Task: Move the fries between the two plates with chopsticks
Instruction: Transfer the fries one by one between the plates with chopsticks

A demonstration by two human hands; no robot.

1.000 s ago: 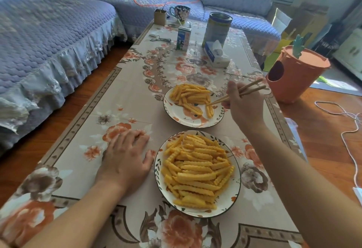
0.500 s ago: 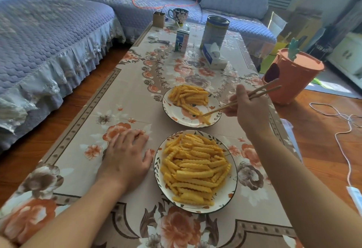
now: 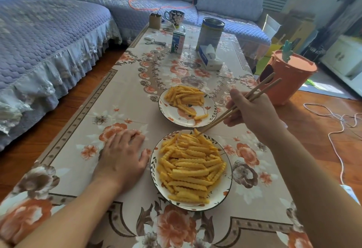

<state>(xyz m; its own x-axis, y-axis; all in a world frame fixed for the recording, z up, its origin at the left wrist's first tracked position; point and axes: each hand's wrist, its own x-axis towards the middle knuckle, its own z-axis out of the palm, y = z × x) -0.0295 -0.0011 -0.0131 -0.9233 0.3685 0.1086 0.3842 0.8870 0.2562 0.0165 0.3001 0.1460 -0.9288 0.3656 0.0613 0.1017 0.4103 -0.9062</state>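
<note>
Nearest, at the lower middle of the frame, the near plate (image 3: 227, 191) sits on the flower-patterned worktop (image 3: 125, 99), heaped with crinkle-cut fries (image 3: 191, 169) that cover most of it. Just left of this plate, the left hand (image 3: 122, 156) lies palm down on the cloth, fingers spread flat and holding nothing; its thumb is just beside the plate's rim, and whether they touch cannot be told.

At right of centre, the right hand (image 3: 254, 112) is closed around a pair of wooden chopsticks (image 3: 238, 106), gripping them about midway. Their back ends slant toward the upper right, and their tips come down at the far edge of the near plate, against one fry (image 3: 196, 132) that stands tilted on top of the heap. Whether the tips pinch it cannot be made out.

Beyond, in the middle of the frame, the far plate (image 3: 172, 116) carries a smaller heap at its far-left side, with one stray fry lying apart near its right rim.

Further up stand a tissue box (image 3: 210, 58), a small carton (image 3: 177, 42), a tall tin (image 3: 210, 32) and a mug (image 3: 175, 17). An orange bin (image 3: 290, 83) stands on the floor at right, and a blue-covered sofa (image 3: 43, 38) fills the upper left.
</note>
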